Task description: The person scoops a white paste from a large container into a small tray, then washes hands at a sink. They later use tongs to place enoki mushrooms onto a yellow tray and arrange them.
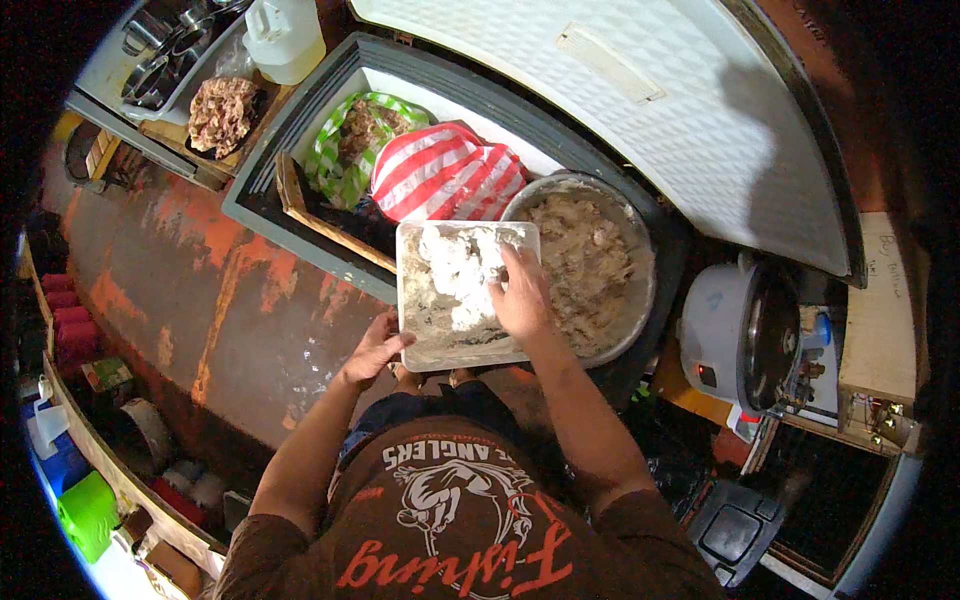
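Note:
My left hand (373, 349) grips the left edge of a shallow translucent plastic tub (427, 352) by its lower corner. White powder (457, 274) lies heaped in the tub, with thin greyish residue around it. My right hand (521, 296) reaches inside with its fingers in the powder; whether they close on any is unclear. Right beside the tub, partly behind it, stands a large round metal basin (646, 300) filled with a lumpy, coated beige-brown mixture (589, 262), seemingly meat pieces. Both sit over an open chest freezer (315, 251).
A red-striped plastic bag (442, 169) and an open green-checked bag of meat (367, 127) lie in the freezer under its raised lid (525, 45). Raw meat (223, 112) and a jug (285, 45) stand left, a rice cooker (720, 337) right.

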A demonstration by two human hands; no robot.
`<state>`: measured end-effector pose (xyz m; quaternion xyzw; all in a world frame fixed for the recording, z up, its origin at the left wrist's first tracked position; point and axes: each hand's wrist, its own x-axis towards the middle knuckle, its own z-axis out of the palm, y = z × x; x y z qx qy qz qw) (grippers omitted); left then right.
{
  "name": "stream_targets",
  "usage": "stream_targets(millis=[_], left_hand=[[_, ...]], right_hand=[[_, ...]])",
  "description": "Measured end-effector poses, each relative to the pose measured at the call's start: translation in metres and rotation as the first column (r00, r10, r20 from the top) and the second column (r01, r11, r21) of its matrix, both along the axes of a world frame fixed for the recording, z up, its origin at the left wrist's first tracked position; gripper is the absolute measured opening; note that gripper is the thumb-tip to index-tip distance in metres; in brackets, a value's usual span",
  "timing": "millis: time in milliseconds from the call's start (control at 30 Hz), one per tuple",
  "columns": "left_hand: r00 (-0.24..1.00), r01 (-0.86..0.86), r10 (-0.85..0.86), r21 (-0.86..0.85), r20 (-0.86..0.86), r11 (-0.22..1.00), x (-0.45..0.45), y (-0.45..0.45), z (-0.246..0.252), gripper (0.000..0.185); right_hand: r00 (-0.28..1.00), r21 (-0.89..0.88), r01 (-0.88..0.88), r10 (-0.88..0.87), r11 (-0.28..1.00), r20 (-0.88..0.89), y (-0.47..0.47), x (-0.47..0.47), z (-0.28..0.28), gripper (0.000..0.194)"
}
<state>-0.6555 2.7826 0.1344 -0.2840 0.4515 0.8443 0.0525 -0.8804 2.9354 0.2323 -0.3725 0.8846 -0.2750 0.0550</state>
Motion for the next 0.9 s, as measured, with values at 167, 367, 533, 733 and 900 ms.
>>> stream_targets(millis=[167,367,533,733,900], left_hand=[[0.995,0.097,-0.097,-0.124,-0.001,0.988,-0.013,-0.001,-0.003,0.063],[0.955,-0.137,0.208,-0.307,0.211,0.942,-0.023,0.022,-0.004,0.048],[0.903,-0.368,0.412,-0.275,0.122,0.888,0.002,0.057,0.001,0.038],[0.779,-0.593,0.621,-0.224,0.082,0.773,0.009,0.103,0.037,0.042],[0.702,-0.695,0.712,-0.232,-0.018,0.680,0.047,0.117,0.035,0.046]], right_hand=[[0.975,-0.048,0.060,-0.049,0.997,0.215,0.014,-0.053,0.051,0.051],[0.985,-0.408,-0.080,0.011,0.910,-0.170,0.042,-0.129,0.176,0.044],[0.707,-0.427,-0.187,-0.181,0.885,-0.684,0.015,-0.214,0.302,0.038],[0.576,-0.415,-0.104,-0.286,0.904,-0.766,-0.015,-0.310,0.360,0.054],[0.809,-0.355,-0.086,-0.142,0.931,-0.570,-0.041,-0.381,0.370,0.069]])
